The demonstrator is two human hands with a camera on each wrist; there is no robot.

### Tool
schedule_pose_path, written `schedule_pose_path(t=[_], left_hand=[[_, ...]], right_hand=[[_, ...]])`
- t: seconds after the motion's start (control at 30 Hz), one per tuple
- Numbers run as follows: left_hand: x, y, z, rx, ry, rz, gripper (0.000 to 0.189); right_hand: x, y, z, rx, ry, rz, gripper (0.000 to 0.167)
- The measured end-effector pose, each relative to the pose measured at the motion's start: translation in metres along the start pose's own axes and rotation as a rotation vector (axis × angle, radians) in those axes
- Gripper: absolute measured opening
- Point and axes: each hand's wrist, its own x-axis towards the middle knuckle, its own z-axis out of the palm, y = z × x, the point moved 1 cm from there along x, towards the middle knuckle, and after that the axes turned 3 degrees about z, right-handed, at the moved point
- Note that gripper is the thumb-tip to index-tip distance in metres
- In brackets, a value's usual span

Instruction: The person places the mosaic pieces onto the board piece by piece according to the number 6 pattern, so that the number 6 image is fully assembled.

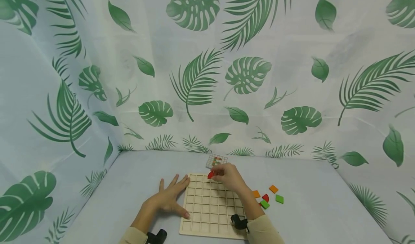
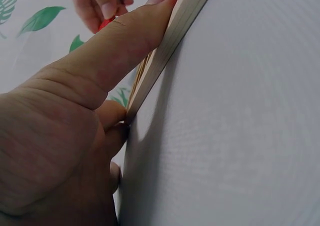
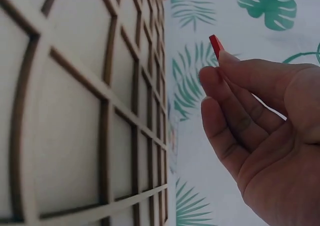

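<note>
A wooden grid board (image 1: 205, 209) with raised square cells lies on the table in the head view. At its far edge my right hand (image 1: 228, 177) pinches a red quarter-round piece (image 1: 210, 174) between thumb and fingers. The right wrist view shows the red piece (image 3: 216, 46) edge-on at the fingertips, apart from the grid. Spread out at the board's left edge, my left hand (image 1: 168, 197) has its thumb on the rim. In the left wrist view, the left thumb (image 2: 115, 51) lies along the board's side (image 2: 162, 51).
Right of the board lie loose orange squares (image 1: 273, 189), green squares (image 1: 279, 199) and another red piece (image 1: 265, 197). A small gridded pattern card (image 1: 216, 160) with coloured marks is behind the board. Leaf-printed cloth (image 1: 197, 136) hangs behind and beside the table.
</note>
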Motion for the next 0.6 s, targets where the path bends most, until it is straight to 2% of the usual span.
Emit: schedule_pose_path(t=[0.27, 0.6], left_hand=[[0.002, -0.001, 0.001, -0.007, 0.009, -0.009, 0.135], [0.0, -0.002, 0.002, -0.03, 0.003, -0.005, 0.135]], right_hand=[[0.003, 0.01, 0.011, -0.068, -0.089, -0.014, 0.024], [0.001, 0.015, 0.021, -0.15, -0.139, -0.006, 0.023]])
